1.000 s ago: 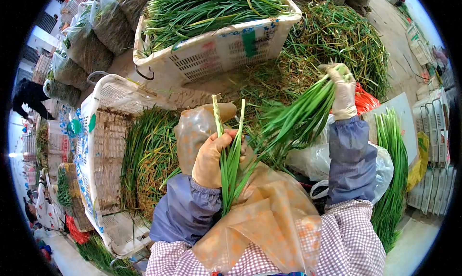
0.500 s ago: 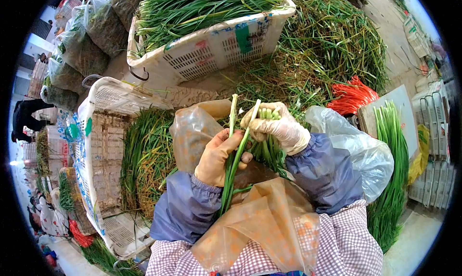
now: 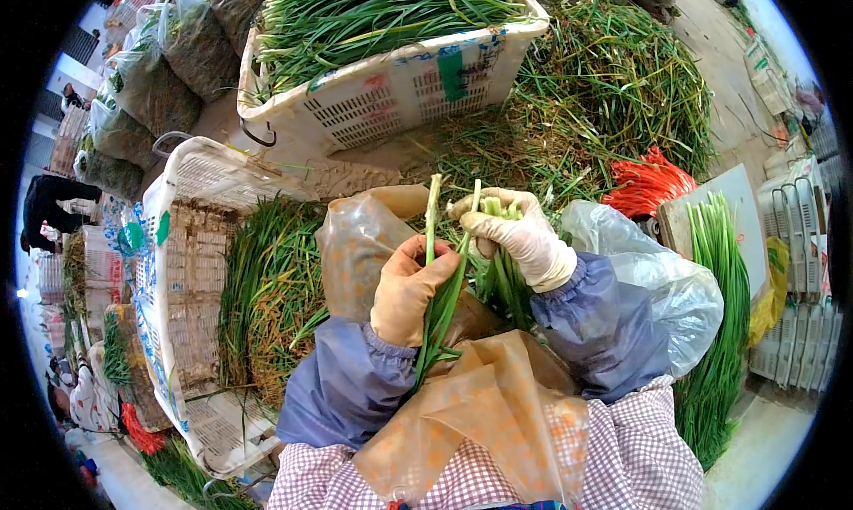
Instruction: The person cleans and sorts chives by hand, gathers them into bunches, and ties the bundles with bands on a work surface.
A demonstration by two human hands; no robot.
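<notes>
My left hand (image 3: pixel 410 290), gloved with bare fingertips, is closed round a few green stalks (image 3: pixel 433 219) whose pale ends point up. Close beside it on the right, my right hand (image 3: pixel 520 241) in a whitish glove grips a bunch of green stalks (image 3: pixel 503 288), pale cut ends up and leaves hanging down. The right fingertips are next to the top of one stalk in the left hand; whether they touch it cannot be made out. Both hands are above the orange-patterned plastic apron (image 3: pixel 480 412) on my lap.
A white crate (image 3: pixel 409 92) full of green stalks stands ahead. Another crate (image 3: pixel 191 288) lies at the left beside loose leaves (image 3: pixel 284 297). Leaf heap (image 3: pixel 622 83), red ties (image 3: pixel 650 183), plastic bag (image 3: pixel 657 270) and long stalks (image 3: pixel 715 332) are at the right. A person (image 3: pixel 55 210) is far left.
From the right side, my right hand has come in beside my left hand with its bunch. My left hand still holds its stalks, its fingers now drawn closer together.
</notes>
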